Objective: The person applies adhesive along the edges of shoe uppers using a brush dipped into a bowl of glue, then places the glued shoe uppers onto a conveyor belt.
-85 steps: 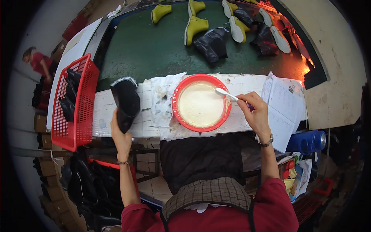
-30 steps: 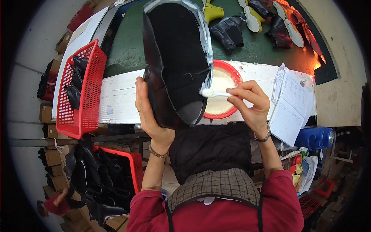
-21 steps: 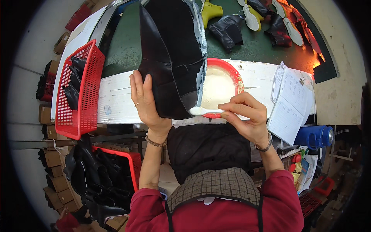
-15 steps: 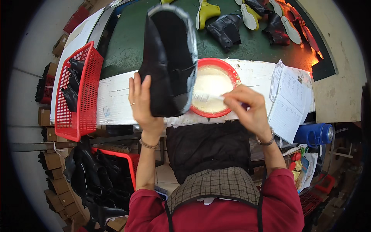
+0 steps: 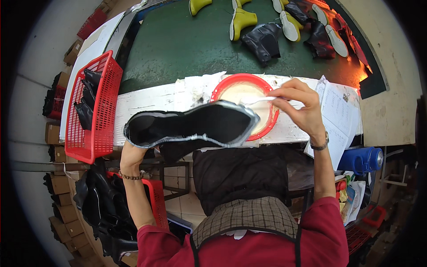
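My left hand (image 5: 133, 155) holds a black boot upper (image 5: 191, 127) from below, its fingers hidden under it. The upper lies sideways across the bench, its bottomless underside facing up, and a pale whitish band runs round its edge. Between the thumb and fingers of my right hand (image 5: 300, 104) is a thin white brush (image 5: 257, 99). Its tip is at the right end of the upper's edge; whether it touches cannot be told. Behind that end stands a red bowl (image 5: 274, 118) of creamy white liquid (image 5: 240, 92), partly covered by the upper.
A red basket (image 5: 105, 100) with black uppers stands at the left. Beyond the white bench top (image 5: 153, 100), yellow boots (image 5: 242, 21) and black uppers (image 5: 262, 43) lie on a green surface (image 5: 178, 44). Papers (image 5: 336, 111) and a blue flask (image 5: 361, 160) are at the right.
My left hand has swung the upper from upright to sideways and brought it lower and left. My right hand has moved slightly up and right with the brush, from over the bowl to the upper's edge.
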